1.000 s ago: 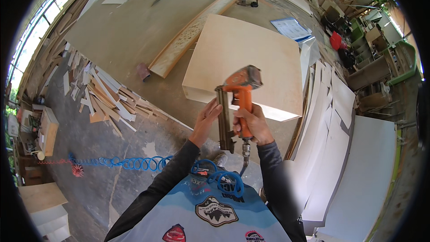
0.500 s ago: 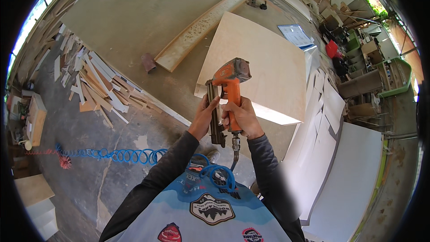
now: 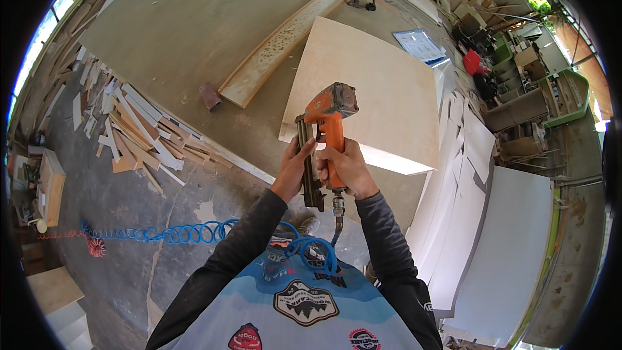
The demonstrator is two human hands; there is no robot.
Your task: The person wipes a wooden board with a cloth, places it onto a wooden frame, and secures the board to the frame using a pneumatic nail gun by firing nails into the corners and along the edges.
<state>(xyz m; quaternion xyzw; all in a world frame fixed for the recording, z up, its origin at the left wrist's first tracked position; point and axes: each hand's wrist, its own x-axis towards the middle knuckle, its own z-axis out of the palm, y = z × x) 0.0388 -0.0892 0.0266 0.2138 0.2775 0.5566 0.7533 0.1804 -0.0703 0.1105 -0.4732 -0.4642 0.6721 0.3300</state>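
Note:
An orange and black pneumatic nail gun (image 3: 333, 115) is up in front of my body, its head pointing away from me. My right hand (image 3: 350, 170) wraps round its orange handle. The fingers of my left hand (image 3: 293, 170) close round the dark nail magazine (image 3: 310, 175). A metal fitting at the handle's lower end joins a blue coiled air hose (image 3: 194, 232), which runs off to the left. Beyond the gun, a pale plywood box (image 3: 372, 91) rests on the large worktable (image 3: 175, 45).
A long wooden trough-like piece (image 3: 285, 45) lies on the table beside a small reddish-brown roll (image 3: 210, 96). Wood offcuts (image 3: 146, 129) are heaped on the floor at left. White sheets (image 3: 505, 246) lie at right, near cluttered shelves (image 3: 518, 71). A blue-edged paper folder (image 3: 419, 46) sits behind the box.
The view has shifted slightly, so the surroundings sit a little further left. Both hands keep the same hold on the nail gun.

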